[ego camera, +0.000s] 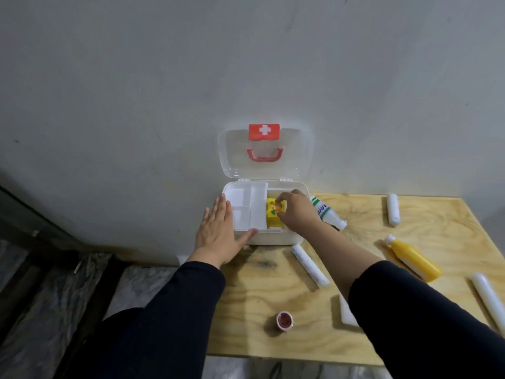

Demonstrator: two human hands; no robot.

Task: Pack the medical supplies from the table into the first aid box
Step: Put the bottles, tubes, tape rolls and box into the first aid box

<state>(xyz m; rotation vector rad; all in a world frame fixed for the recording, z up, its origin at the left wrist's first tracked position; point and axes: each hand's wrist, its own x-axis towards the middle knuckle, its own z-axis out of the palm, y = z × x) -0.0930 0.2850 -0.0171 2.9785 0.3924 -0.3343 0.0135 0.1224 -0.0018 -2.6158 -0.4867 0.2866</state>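
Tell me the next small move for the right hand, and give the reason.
Probably let go of the yellow packet and lift the right hand out of the first aid box. The packet already sits down in the box's open right side, the left hand steadies the box, and the white bottle beside it waits unpacked.

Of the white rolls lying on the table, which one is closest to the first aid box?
The white roll lying just off the first aid box front right corner. The other two rolls lie well out to the right.
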